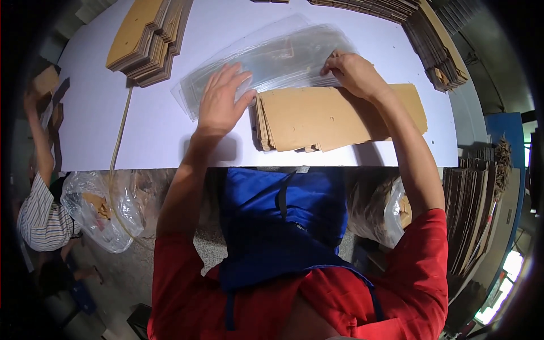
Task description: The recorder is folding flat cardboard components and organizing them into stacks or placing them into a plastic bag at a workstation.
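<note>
Here the left hand [222, 99] lies flat, fingers spread, on a stack of clear sheets [266, 59] at the middle of the white table [102, 113]; it presses down and grasps nothing; its palm rests at the near left corner of the sheets, just beside the left end of a cardboard stack [334, 116]. The right hand [354, 71] sits at the right end of the sheets, fingers curled down over their near edge, where that edge meets the cardboard; whether it pinches a sheet or only rests on it I cannot tell. The sheets lie slanted, the left end nearer the person, the right end farther; their near edge overlaps the far edge of the cardboard stack, which lies flat close to the table's front edge.

A second pile of cardboard [150, 37] sits at the far left of the table; more folded cardboard [436, 45] runs along the far right corner; a thin tan strap [120, 127] hangs from the table over its front edge. Below the table, a clear bag [102, 209] of scraps hangs at the left; another person in a striped shirt [37, 215] sits at the left rim; further cardboard [470, 215] stands stacked at the right. The person wears a red shirt and blue apron [283, 221].
</note>
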The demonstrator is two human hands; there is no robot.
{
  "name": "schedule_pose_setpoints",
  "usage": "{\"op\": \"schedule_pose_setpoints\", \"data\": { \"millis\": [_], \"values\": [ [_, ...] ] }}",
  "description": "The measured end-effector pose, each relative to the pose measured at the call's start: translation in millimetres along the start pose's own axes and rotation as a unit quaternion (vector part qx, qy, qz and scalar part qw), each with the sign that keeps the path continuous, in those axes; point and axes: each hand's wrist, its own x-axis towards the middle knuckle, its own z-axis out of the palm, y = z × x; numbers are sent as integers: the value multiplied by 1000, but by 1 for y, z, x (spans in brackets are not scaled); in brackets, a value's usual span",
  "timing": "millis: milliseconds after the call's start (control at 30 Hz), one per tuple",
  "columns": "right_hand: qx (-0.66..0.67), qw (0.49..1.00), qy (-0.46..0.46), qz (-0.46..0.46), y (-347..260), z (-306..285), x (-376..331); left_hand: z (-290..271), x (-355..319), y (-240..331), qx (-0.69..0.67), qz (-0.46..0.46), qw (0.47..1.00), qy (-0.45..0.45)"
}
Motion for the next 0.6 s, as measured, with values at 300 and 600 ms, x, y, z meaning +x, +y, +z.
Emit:
{"op": "schedule_pose_setpoints", "data": {
  "millis": [300, 600],
  "values": [
    [80, 995, 25, 54, 14, 12, -12, -6, -9, 15, 9, -3, 1000, -9],
    [96, 979, 28, 177, 30, 5, -37, -2, -8, 42, 26, 23, 998, 49]
  ]
}}
